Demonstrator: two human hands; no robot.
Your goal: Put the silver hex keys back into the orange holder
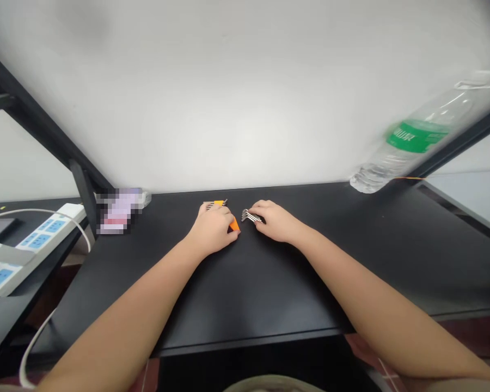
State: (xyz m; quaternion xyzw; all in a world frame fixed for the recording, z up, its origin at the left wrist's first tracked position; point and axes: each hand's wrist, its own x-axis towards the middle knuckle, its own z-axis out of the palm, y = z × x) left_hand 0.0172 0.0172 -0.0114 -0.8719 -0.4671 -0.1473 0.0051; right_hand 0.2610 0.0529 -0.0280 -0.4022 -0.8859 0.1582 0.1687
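My left hand (pixel 213 230) is closed over an orange hex key holder (pixel 236 225) on the black desk (pixel 245 294). Dark bent key ends poke out past its fingers at the far side, and the hand hides most of the holder. Just to the right, my right hand (pixel 274 220) grips several silver hex keys (pixel 252 216) between thumb and fingers. They lie side by side, bent ends pointing left toward the orange holder, with a small gap between the two.
A large clear plastic bottle (pixel 416 136) with a green label stands at the back right, against the wall (pixel 237 98). A blurred-out purple package (pixel 120 209) lies at the back left. Further left are a white power strip (pixel 36 245), a white cable (pixel 36 343) and a black metal frame (pixel 44 122).
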